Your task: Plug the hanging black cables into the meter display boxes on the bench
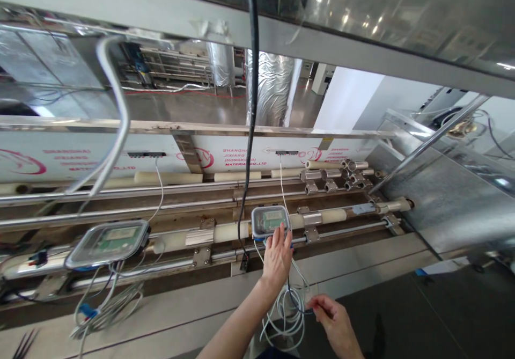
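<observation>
Nearest the camera, the right hand (336, 321) pinches a loop of the grey cable bundle (287, 313) between thumb and fingertips, its grip closed on the wire low at the edge of the desk (362, 270); the bundle hangs in loose coils just beside it and runs up toward the machine; the left hand (277, 257) reaches further in, fingers spread and flat against the front edge of the small clear-lidded box (271, 221), touching it rather than clamped around it, so that grip is apart; the box sits on the white roller bar (225, 232) at mid-frame, with a thin white lead (281, 187) rising from it to the panel behind; a black cable (251, 107) hangs down just to its left; by the look of it the step in hand is steadying the box while the slack wire is gathered, and the next move seems to call for a firm hold on the box and a gentle, untangled pull on the coils; well apart to the left lies a second, larger box (108, 242) with its own wires; beyond are rails, clamps and the printed white panel (225, 155).
</observation>
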Tool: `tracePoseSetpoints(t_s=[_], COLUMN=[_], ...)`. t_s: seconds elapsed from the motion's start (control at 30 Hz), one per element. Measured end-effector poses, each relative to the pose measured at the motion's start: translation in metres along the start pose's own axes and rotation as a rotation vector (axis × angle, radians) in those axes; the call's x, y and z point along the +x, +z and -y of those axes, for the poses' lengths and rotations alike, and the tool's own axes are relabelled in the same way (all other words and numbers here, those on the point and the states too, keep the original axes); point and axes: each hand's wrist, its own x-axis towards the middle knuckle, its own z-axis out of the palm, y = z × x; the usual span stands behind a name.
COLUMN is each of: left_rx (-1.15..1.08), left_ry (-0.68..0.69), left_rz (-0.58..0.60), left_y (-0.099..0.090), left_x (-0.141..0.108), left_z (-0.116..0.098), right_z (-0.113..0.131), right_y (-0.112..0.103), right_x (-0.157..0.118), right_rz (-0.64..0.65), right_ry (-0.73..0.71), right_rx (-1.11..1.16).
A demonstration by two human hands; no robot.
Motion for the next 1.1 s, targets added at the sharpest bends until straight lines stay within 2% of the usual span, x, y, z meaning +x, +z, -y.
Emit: tracePoseSetpoints(t_s=[0.13,0.23,0.37,0.47,0.63,0.77,0.9,1.0,1.1], left_rx=[0.078,0.095,0.058,0.043,0.08,0.086,0.093,0.124,0.169], left_ry=[0.053,0.059,0.031,0.081,0.268,0.411,0.547,0.615,0.678], left_rz=[-0.006,-0.009,-0.03,-0.036,0.039,0.064,-0.03,-0.052,0.1], left_y=[0.009,0.008,0.005,0.016,0.059,0.094,0.129,0.152,0.16], left_x=[0.002,0.002,-0.006,-0.029,-0.092,-0.134,-0.158,-0.175,-0.188], left_z=[0.006,0.007,0.001,-0.009,-0.046,-0.089,-0.135,-0.16,-0.178], right_z=[-0.027,-0.055,-0.092,-0.112,-0.148,-0.198,-0.244,-0.261,-0.263], right_y=[0.001,0.001,0.002,0.0,-0.021,-0.058,-0.115,-0.165,-0.214], right_x=[-0.011,-0.017,-0.025,-0.035,-0.074,-0.127,-0.195,-0.241,-0.266], right_rz=[-0.031,-0.053,-0.18,-0.227,-0.291,-0.439,-0.502,-0.506,-0.479], right_ry=[0.054,0.097,0.134,0.14,0.172,0.203,0.355,0.468,0.518], right_rx=[0.022,0.053,0.067,-0.002,-0.073,-0.089,-0.165,-0.212,-0.214])
